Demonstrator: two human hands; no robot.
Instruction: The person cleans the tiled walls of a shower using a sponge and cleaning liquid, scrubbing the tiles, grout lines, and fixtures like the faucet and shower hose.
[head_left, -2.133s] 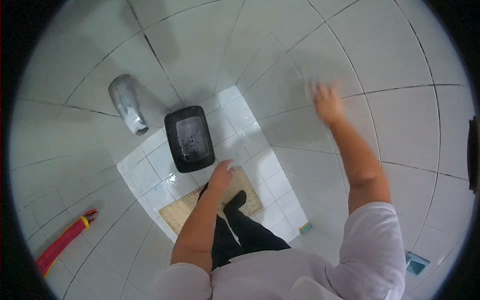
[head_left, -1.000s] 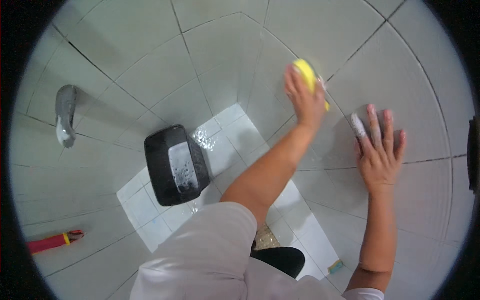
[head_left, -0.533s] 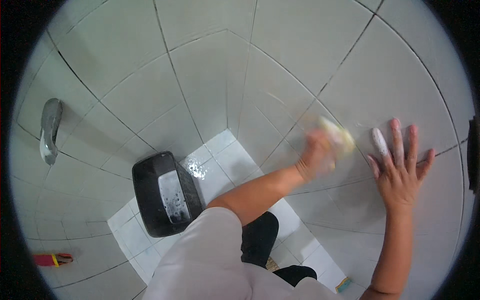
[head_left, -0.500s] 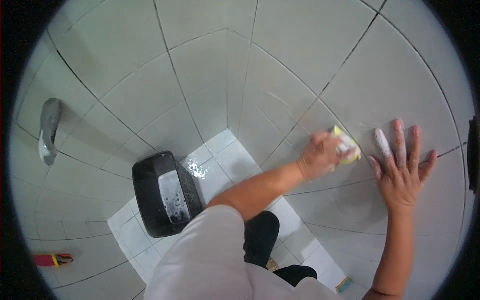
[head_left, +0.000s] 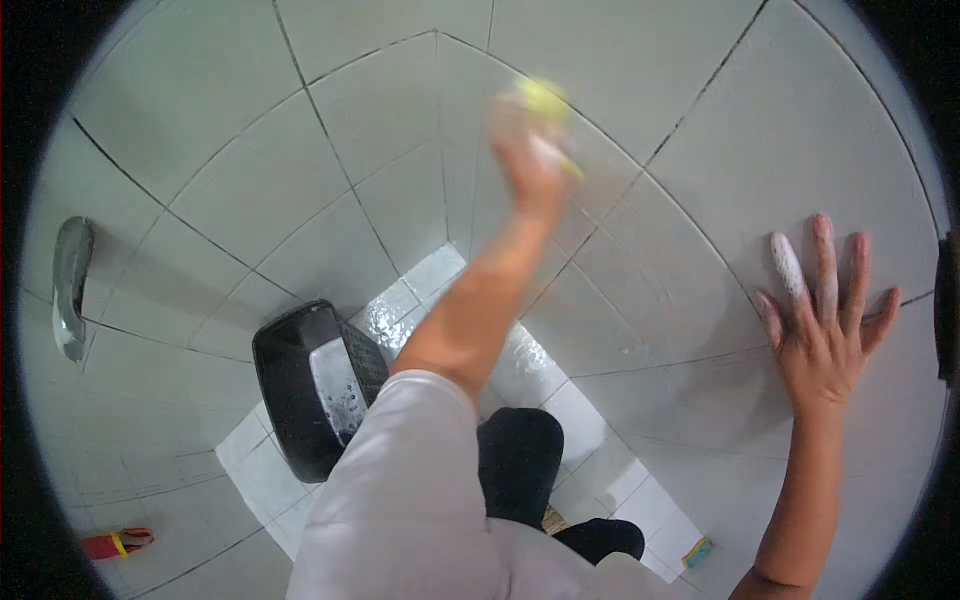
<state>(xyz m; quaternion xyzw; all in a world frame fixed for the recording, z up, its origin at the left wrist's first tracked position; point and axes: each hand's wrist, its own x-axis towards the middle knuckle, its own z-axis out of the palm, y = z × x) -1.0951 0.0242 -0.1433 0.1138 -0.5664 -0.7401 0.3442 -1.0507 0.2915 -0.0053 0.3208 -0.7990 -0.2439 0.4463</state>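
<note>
My left hand (head_left: pixel 530 165), smeared by motion, is closed on a yellow sponge (head_left: pixel 543 97) against the grey tiled wall (head_left: pixel 620 60), just right of the room's corner. White lather shows beside its fingers. Farther right, my right hand (head_left: pixel 820 345) lies flat on the same wall with its fingers spread and holds nothing. White suds coat its index finger and mark others. Wet streaks shine on the tiles between the two hands.
On the wet white floor tiles (head_left: pixel 250 460) stands a black basin (head_left: pixel 285 400) with sudsy water. A chrome fixture (head_left: pixel 72 290) juts from the left wall. A red and yellow item (head_left: pixel 115 543) is at lower left; a small teal and yellow one (head_left: pixel 697 552) at lower right.
My left hand has carried the sponge up and left along the wall, toward the corner. My right hand has stayed flat on the wall. The whole view has shifted slightly.
</note>
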